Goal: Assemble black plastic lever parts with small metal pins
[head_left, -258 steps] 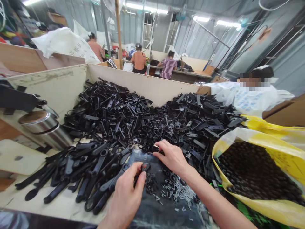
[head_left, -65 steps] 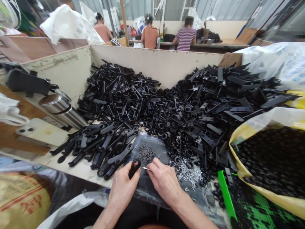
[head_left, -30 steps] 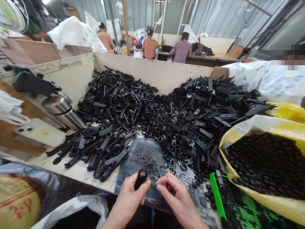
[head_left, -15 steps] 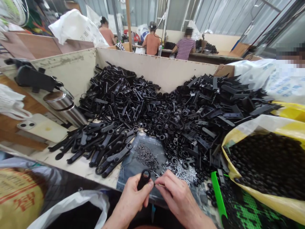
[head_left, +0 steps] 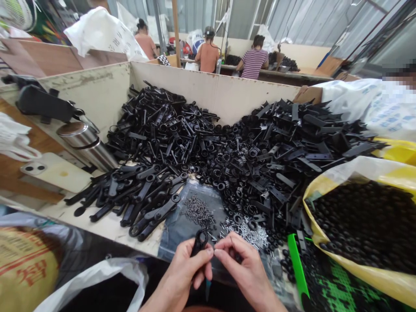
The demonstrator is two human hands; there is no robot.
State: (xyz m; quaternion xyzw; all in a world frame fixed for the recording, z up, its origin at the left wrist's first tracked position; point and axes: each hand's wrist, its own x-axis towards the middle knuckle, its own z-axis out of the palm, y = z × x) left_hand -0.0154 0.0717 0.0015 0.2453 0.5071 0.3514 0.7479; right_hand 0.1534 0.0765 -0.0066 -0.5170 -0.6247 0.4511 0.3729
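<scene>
My left hand [head_left: 185, 277] grips a black plastic lever [head_left: 198, 243] with a ring-shaped end, held upright at the near edge of the bench. My right hand [head_left: 242, 268] is pinched shut right beside that ring end; what sits between its fingertips is too small to name. Just beyond my hands lie a small heap of dark screws [head_left: 199, 211] and a scatter of silver pins [head_left: 250, 234] on a dark plastic sheet [head_left: 182, 229]. A row of black levers [head_left: 130, 199] lies to the left of them.
A big pile of black plastic parts [head_left: 234, 147] fills the walled bench [head_left: 97, 93]. A yellow bag of small black pieces [head_left: 364, 216] sits right, a green strip [head_left: 297, 268] beside it. A steel flask [head_left: 86, 145] and a phone [head_left: 55, 171] lie left. Three people work far behind.
My hands have drawn back from the parts on the sheet to the bench's near edge. The lever's ring end now stands upright, and my right fingertips have closed in against it.
</scene>
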